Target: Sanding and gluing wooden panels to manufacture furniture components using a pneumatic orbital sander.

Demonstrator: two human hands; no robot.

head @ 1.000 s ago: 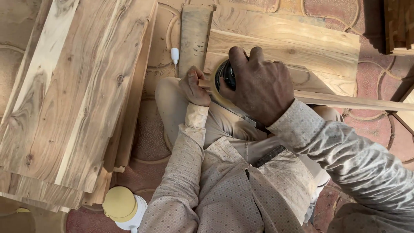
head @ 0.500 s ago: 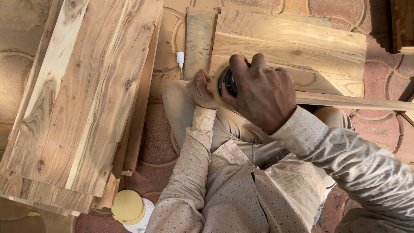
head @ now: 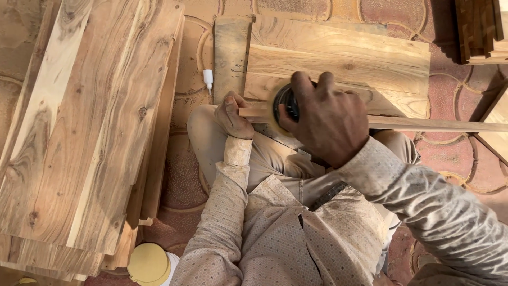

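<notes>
A thin, pale wooden strip (head: 423,125) lies straight across the person's lap, running from the left hand out to the right edge of the view. The left hand (head: 235,115) closes its fingers around the near end of the strip, thumb on top. Just right of that hand, the right hand (head: 328,119) curls its fingers over a round black tool with a yellowish disc (head: 283,103), gripping it and pressing it against the strip.

Behind the strip lies a broad wooden board (head: 344,58), smooth, light, with brown grain streaks and one corner cut on a slant. A narrower, greyer plank (head: 230,53) lies against that board's left edge. Just left of the plank, a small white bottle (head: 208,78) lies on the paved floor (head: 185,175), which is reddish with curved joints.

Far left of the strip, a stack of long boards (head: 90,132) lies tilted, rough-edged, with dark knots and wavy brown figure. Below the stack's near end sits a round yellow lid (head: 148,262) on a white container. The sleeves (head: 233,212) are beige cloth with a fine dotted pattern.
</notes>
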